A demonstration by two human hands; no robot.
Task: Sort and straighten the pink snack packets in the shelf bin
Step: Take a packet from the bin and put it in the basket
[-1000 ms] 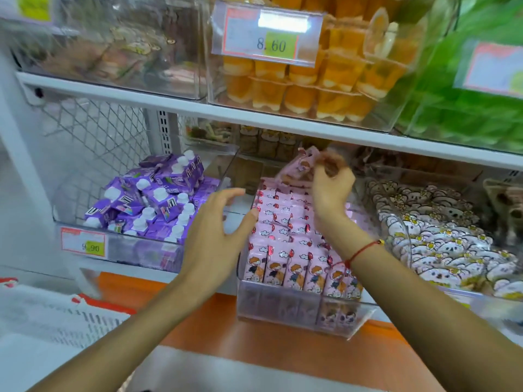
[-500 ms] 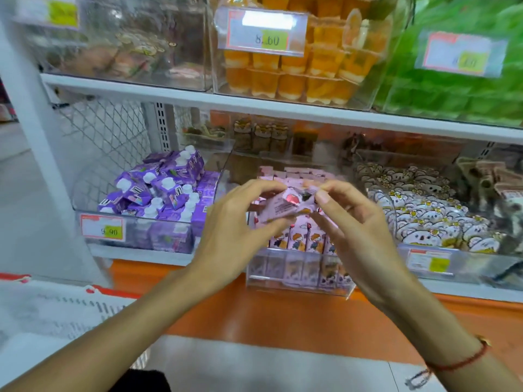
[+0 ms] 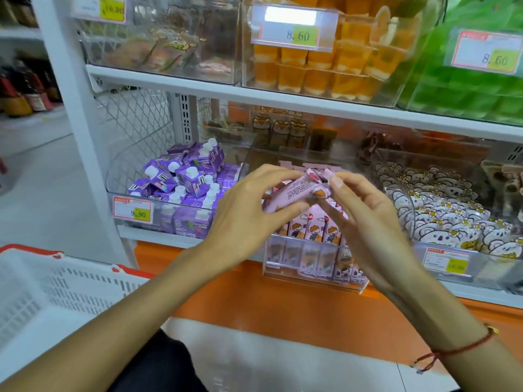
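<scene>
the clear acrylic shelf bin (image 3: 317, 274) sits on the lower shelf between a bin of purple cartons (image 3: 184, 182) and one of white koala-print packs (image 3: 452, 219), with rows of pink snack packets (image 3: 314, 229) standing upright inside. held in front of it, clear of the rows, is one pink foil packet (image 3: 297, 190), tilted with its printed back showing. the left hand (image 3: 249, 213) pinches its lower end, the right hand (image 3: 365, 219) its crimped upper end, fingers curled on it. best, i judge, to turn the cartoon face forward, flatten it, then slot it upright into a row.
</scene>
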